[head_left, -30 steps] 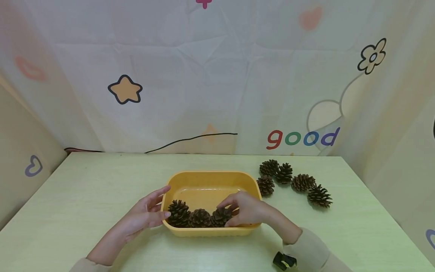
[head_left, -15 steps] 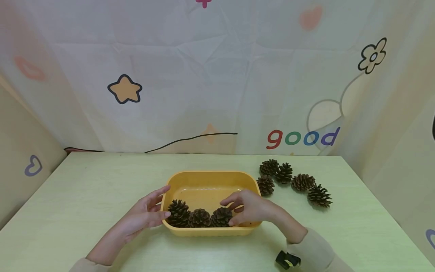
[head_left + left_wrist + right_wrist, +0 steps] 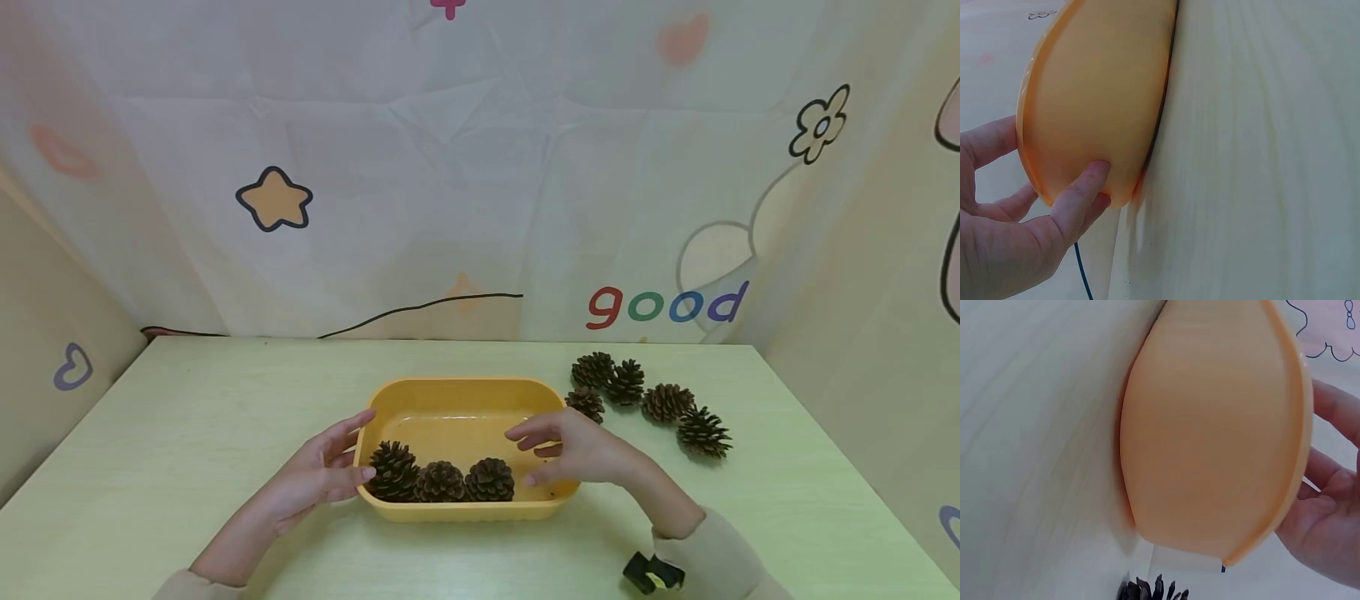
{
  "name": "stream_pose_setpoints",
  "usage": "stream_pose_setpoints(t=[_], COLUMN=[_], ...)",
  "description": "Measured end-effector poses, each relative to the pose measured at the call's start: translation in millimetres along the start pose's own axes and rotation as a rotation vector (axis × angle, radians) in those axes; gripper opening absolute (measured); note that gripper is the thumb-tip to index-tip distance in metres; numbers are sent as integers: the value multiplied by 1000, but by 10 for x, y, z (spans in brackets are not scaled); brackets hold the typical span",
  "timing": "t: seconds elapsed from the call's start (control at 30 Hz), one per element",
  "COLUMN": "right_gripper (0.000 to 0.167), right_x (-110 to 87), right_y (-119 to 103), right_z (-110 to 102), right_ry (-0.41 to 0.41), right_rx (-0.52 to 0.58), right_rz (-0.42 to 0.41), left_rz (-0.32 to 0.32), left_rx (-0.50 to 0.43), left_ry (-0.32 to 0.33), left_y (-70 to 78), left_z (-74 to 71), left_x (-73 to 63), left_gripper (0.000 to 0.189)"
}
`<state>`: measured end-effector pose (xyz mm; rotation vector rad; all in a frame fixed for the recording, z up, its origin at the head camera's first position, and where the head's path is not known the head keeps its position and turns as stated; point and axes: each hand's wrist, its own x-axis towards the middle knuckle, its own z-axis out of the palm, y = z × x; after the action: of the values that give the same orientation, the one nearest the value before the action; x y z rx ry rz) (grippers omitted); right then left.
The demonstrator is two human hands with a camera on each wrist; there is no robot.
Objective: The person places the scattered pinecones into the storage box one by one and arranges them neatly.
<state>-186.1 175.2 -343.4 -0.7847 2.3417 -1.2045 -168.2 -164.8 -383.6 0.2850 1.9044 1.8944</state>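
Observation:
In the head view a yellow plastic basin (image 3: pixel 457 512) stands on the table, with three brown pine cones in a row along its near wall: a left one (image 3: pixel 393 472), a middle one (image 3: pixel 440 482) and a right one (image 3: pixel 490 480). My left hand (image 3: pixel 324 473) holds the basin's left end, thumb and a finger at the rim; in the left wrist view other fingertips press its outer wall (image 3: pixel 1097 94). My right hand (image 3: pixel 577 446) hovers over the basin's right end, fingers loosely bent and holding nothing, a little right of the right cone.
Several more pine cones lie on the table behind and right of the basin, among them a far right one (image 3: pixel 703 432). A printed curtain (image 3: pixel 420 208) closes off the table's back edge. A black strap piece (image 3: pixel 652 573) shows near my right sleeve.
My right hand has let go of the right pine cone and drawn back to the right, over the basin's right rim. My left hand and the basin have stayed put.

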Motion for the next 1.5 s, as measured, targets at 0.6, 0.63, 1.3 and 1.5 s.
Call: stream_pose_setpoints(t=[0.6,0.63,1.3,1.5], right_gripper=[58,59,58,61], right_x=[-224,-236,-362,-340], right_y=[128,136,419,490], right_z=[-347,-362,-539,-579], right_ry=[190,199,353,359], right_rx=[89,89,21,10], right_rz=[6,9,34,66], left_rz=[-2,-2,14,11], left_rx=[7,9,-11,4], left_ry=[3,4,-11,-3], left_y=[-8,-6,18,6], left_z=[0,1,-12,-3], left_x=[-11,-11,-4,-6], left_gripper=[82,82,81,82])
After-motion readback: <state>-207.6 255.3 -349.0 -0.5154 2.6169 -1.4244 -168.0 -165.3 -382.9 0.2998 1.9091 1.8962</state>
